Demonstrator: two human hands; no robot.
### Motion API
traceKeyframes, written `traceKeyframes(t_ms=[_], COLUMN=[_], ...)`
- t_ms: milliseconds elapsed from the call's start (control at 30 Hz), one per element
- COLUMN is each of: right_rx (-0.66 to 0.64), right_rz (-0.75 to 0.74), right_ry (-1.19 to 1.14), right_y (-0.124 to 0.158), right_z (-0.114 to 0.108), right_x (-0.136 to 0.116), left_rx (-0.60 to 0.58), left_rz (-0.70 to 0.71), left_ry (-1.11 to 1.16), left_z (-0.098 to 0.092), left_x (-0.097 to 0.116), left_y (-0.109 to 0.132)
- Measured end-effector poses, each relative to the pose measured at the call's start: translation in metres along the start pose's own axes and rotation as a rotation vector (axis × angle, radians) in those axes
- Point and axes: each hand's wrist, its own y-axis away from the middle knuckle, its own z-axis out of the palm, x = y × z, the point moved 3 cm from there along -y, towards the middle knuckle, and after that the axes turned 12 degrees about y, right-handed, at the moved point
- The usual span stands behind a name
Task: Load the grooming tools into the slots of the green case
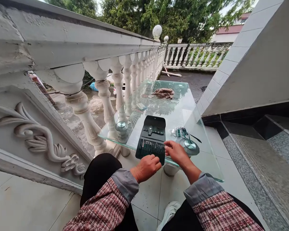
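The left hand point(145, 168) and right hand point(177, 153) are narrowly curled; what is pinched cannot be told. Between the fingers, just below frame centre, the black tool case point(151, 137) is laid open, on the glass table point(208, 160).

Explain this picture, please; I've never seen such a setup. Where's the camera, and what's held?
There's no machine: these are a person's bare left hand and right hand, seen from a head-worn camera looking forward and down. At the near edge of the glass table is an open black case holding slim tools. Loose tools lie to its right, a brown cloth farther back. Both hands are at the case; their exact grip is too small to tell.
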Motion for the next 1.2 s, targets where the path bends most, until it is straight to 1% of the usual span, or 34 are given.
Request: traceKeyframes(t_ms=[133,267,400,500,667,800,933,1067,1200], right_rx=[-0.002,-0.054,-0.116,-0.154,-0.241,-0.301,-0.36,-0.416,-0.396], right_rz=[-0.006,-0.01,-0.019,-0.031,-0.045,-0.076,-0.142,-0.159,-0.227], right_ry=[0.02,0.039,0.053,0.071,0.076,0.071,0.085,0.133,0.217], right_y=[-0.004,-0.008,-0.016,-0.023,-0.036,-0.041,-0.045,-0.05,-0.057], right_z=[0.0,0.004,0.009,0.01,0.007,0.002,-0.002,-0.002,-0.004], right_x=[0.0,-0.003,-0.013,-0.018,-0.02,-0.02,-0.022,-0.025,-0.03], left_rx=[-0.003,0.004,0.026,0.02,-0.008,-0.025,-0.026,-0.01,0.036], left_rz=[0.025,0.043,0.049,0.122,0.322,0.448,0.474,0.506,0.544], left_ry=[-0.018,-0.033,-0.043,-0.056,-0.085,-0.084,-0.066,-0.016,0.035], left_z=[-0.005,-0.008,-0.008,-0.009,-0.019,-0.025,-0.028,-0.026,-0.02], left_x=[0.001,0.001,-0.003,-0.007,-0.014,-0.018,-0.021,-0.025,-0.03], left_y=[-0.001,-0.001,0.002,0.002,0.0,-0.005,-0.01,-0.012,-0.012])
